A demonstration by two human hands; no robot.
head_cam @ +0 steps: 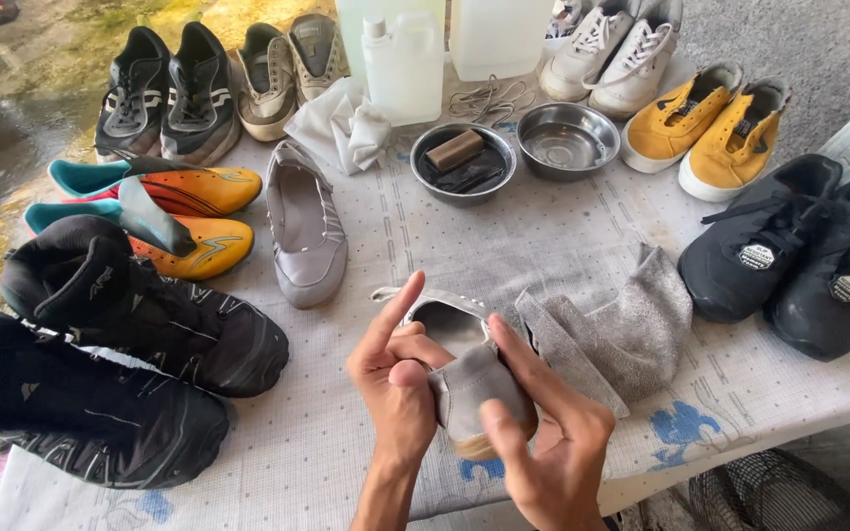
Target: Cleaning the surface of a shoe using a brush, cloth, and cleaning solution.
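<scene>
A person's 2 bare hands grip a grey slip-on shoe [469, 379] over the near edge of a cloth-covered table [543, 226]. The left hand [400, 388] wraps the shoe's side, forefinger raised and thumb pressed on the upper; the right hand [548, 438] clasps the toe end from the other side. A grey towel [622, 329] lies just beside the shoe. Its matching grey shoe [305, 226] rests farther back, near 2 steel bowls [568, 138], one of them holding a brush [455, 149]. Black boots [140, 315], orange football boots [179, 216], yellow shoes [705, 123] and black sneakers [799, 251] ring the table.
</scene>
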